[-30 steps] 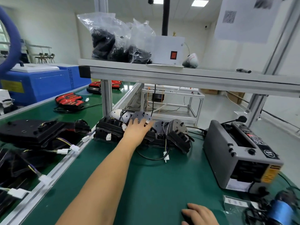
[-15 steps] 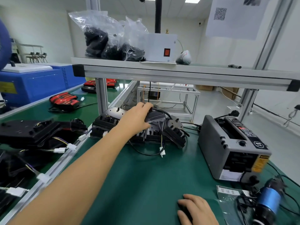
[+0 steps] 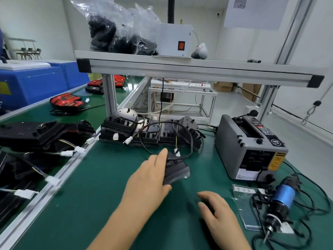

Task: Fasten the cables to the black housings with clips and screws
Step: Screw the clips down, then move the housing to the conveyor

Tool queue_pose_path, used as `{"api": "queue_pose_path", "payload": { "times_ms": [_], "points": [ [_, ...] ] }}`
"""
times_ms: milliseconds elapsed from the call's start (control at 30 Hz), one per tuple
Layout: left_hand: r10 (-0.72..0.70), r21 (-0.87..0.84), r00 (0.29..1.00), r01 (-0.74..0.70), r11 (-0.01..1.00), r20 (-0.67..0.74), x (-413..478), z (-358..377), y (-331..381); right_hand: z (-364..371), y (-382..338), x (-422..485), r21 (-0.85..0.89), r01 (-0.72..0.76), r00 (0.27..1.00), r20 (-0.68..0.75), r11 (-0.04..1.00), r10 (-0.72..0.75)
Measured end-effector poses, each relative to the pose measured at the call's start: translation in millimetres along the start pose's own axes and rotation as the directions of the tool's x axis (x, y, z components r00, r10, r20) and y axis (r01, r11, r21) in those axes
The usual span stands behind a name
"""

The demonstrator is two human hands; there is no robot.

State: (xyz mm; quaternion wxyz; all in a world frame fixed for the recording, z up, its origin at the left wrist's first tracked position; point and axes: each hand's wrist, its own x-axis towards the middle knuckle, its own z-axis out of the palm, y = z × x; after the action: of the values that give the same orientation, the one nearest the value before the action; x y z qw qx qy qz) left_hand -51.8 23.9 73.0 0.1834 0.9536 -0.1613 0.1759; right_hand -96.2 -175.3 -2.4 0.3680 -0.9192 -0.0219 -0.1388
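The left hand (image 3: 149, 179) hides part of a blurred black housing (image 3: 177, 171); what the right hand (image 3: 219, 212) covers is unclear

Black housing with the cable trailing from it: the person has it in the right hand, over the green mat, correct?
Not quite. The head view shows the black housing in the grip of the left hand, over the green mat. The right hand lies nearer the person on the mat.

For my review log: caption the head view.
Left hand holds a black housing; right hand lies on the green mat near the screwdriver.
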Motion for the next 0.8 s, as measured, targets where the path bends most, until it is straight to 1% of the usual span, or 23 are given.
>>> {"api": "queue_pose_path", "payload": {
  "times_ms": [100, 233, 267, 333, 400, 467, 533, 600, 633, 667, 733, 767, 800],
  "points": [
    [0.045, 0.052, 0.999, -0.046, 0.998, 0.014, -23.5, 2.5, 10.5, -1.5, -2.4, -1.7, 0.093, -0.03, 0.999, -0.024, 0.995, 0.032],
    [0.109, 0.095, 0.987, -0.121, 0.988, 0.121, -49.1, -2.4, 22.1, -2.0, -4.8, -3.0, 0.154, -0.053, 0.998, -0.018, 0.987, 0.056],
    [0.15, 0.086, 0.982, -0.16, 0.983, 0.112, -55.6, -2.0, 21.7, -2.5, -5.1, -3.8, 0.183, -0.064, 0.997, -0.023, 0.981, 0.069],
    [0.238, 0.081, 0.971, -0.24, 0.967, 0.041, -68.8, 7.6, 17.5, -4.1, -5.9, -6.1, 0.258, -0.106, 0.993, -0.029, 0.96, 0.117],
    [0.29, 0.119, 0.956, -0.293, 0.949, 0.035, -80.7, 18.7, 11.9, -6.8, -8.6, -7.9, 0.336, -0.172, 0.983, -0.003, 0.926, 0.184],
    [0.332, 0.116, 0.942, -0.336, 0.935, 0.049, -91.4, 27.2, 8.8, -10.4, -13.1, -8.0, 0.395, -0.236, 0.97, 0.041, 0.888, 0.24],
    [0.378, 0.066, 0.925, -0.38, 0.923, 0.041, -98.8, 30.3, 7.1, -13.4, -16.9, -7.3, 0.391, -0.263, 0.964, 0.069, 0.882, 0.257],
    [0.41, -0.01, 0.909, -0.411, 0.912, 0.079, -105.5, 31.3, 3.5, -14.2, -19.5, -8.2, 0.326, -0.252, 0.968, 0.105, 0.911, 0.23],
    [0.414, -0.06, 0.904, -0.41, 0.91, 0.109, -107.6, 29.0, 1.1, -14.0, -20.3, -9.5, 0.28, -0.235, 0.97, 0.128, 0.931, 0.206],
    [0.393, -0.116, 0.91, -0.38, 0.918, 0.133, -108.8, 26.5, -2.0, -13.8, -20.7, -11.8, 0.239, -0.215, 0.972, 0.15, 0.947, 0.183],
    [0.25, -0.325, 0.96, -0.198, 0.925, 0.128, -109.2, 19.1, -8.0, -13.5, -21.9, -17.3, 0.175, -0.191, 0.971, 0.179, 0.966, 0.16],
    [0.166, -0.431, 0.981, -0.11, 0.896, 0.096, -110.8, 17.6, -10.6, -13.5, -22.9, -20.0, 0.155, -0.179, 0.972, 0.179, 0.971, 0.151],
    [0.112, -0.518, 0.993, -0.072, 0.852, 0.046, -111.9, 18.1, -14.5, -13.3, -23.7, -22.7, 0.139, -0.163, 0.975, 0.171, 0.977, 0.139]
  ]
}}
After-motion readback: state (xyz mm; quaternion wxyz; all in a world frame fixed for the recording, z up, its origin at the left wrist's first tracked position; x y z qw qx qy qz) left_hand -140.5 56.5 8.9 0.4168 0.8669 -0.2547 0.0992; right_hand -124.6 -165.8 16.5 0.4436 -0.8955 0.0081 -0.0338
